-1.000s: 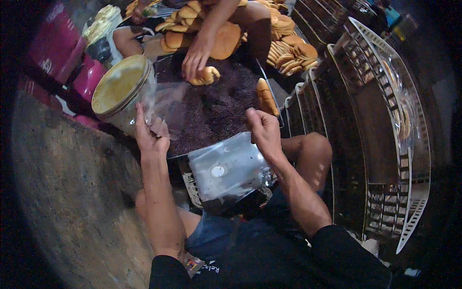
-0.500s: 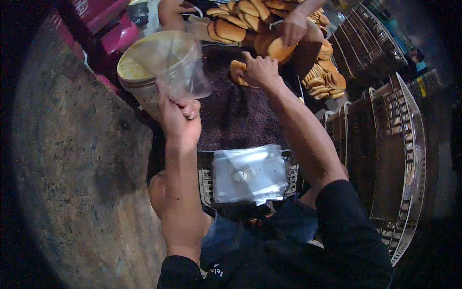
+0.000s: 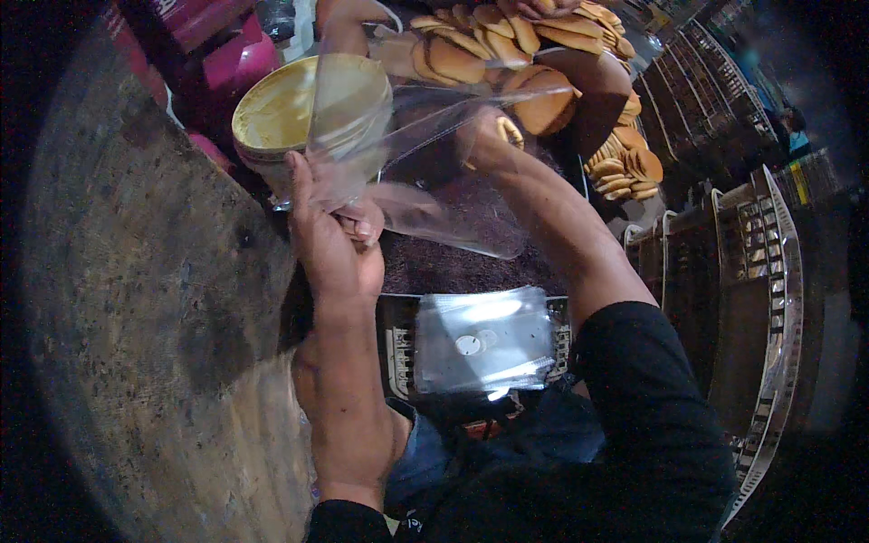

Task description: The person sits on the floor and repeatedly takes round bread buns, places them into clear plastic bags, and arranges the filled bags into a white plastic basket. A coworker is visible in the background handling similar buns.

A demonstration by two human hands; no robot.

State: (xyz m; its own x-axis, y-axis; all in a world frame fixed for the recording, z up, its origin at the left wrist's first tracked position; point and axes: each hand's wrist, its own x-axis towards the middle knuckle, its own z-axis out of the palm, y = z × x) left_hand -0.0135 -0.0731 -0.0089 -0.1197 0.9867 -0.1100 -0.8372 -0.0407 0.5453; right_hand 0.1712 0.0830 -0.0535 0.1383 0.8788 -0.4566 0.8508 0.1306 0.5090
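Note:
My left hand (image 3: 339, 226) is closed on the edge of a clear plastic bag (image 3: 425, 145), which spreads out toward my right hand. Behind or inside the film, my right hand (image 3: 489, 145) has its fingers curled round a small flat bun (image 3: 510, 133); most of the bun is hidden, and I cannot tell whether it is inside the bag. Below both hands lies a wide bed of dark brown sprinkles (image 3: 434, 262). Close to my lap, a stack of clear plastic bags (image 3: 484, 339) rests on a crate. More flat buns (image 3: 543, 100) sit just beyond my right hand.
A bucket (image 3: 272, 118) with yellow spread inside stands left of the sprinkles. Another person's hand (image 3: 543, 7) is over the heaped buns (image 3: 453, 59) at the far side. Plastic crates (image 3: 751, 271) stand at right, a worn wooden surface (image 3: 181, 299) at left.
My right hand has closed round the bun it was reaching for and drawn back behind the film. The bag has spread wide from my left hand. The other person's hand has moved farther off.

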